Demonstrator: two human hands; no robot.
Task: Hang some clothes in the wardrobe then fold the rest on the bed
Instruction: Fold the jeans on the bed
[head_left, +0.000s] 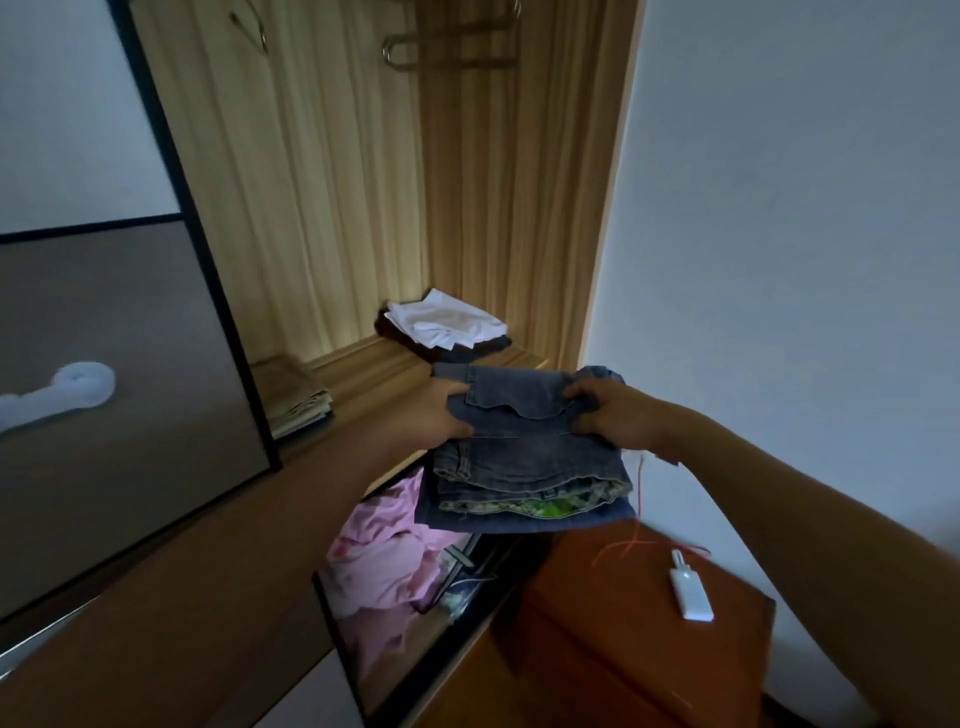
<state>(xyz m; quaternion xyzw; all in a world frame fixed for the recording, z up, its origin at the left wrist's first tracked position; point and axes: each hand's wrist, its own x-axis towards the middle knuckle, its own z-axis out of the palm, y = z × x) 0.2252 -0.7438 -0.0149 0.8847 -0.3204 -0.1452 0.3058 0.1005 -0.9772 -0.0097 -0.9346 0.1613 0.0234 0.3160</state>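
Fingers (586, 425) of the right hand (621, 418) curl over the right edge of a folded denim stack (524, 462); the left hand (439, 415) clasps its left edge, thumb on top. The soft blue pile, a green printed layer inside, is held in the air near the wooden wardrobe shelf (363, 366). Farther back lies a creased white garment (447, 322) on something dark. Rumpled pink cloth (379, 556) bunches below, left of a reddish-brown bedside table (597, 649).

Dim, bluish cast, wide-angle edges warped
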